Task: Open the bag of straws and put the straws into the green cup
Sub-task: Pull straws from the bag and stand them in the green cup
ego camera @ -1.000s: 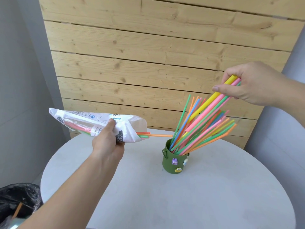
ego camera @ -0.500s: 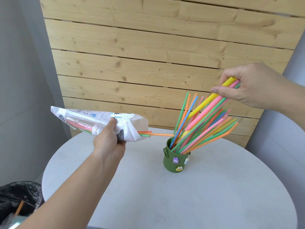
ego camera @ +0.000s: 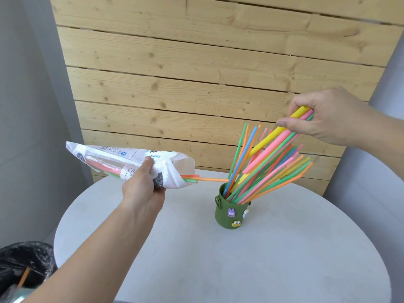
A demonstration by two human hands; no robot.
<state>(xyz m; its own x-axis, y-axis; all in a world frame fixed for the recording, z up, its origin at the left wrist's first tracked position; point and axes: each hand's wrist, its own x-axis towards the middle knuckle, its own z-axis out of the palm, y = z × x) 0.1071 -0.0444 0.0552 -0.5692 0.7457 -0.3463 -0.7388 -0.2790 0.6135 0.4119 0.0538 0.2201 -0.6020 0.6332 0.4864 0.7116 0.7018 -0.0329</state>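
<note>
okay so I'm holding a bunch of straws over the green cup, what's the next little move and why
Probably lower the right hand and let go, so its thick yellow and pink straws slide down into the green cup with stickers. Their lower ends already point into it. The left hand holds the white plastic bag with a few straws left.

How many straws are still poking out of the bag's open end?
3 show at the mouth of the bag: one long orange straw reaching toward the green cup, a short red-orange one and a short green one. More lie inside the bag, partly hidden.
</note>
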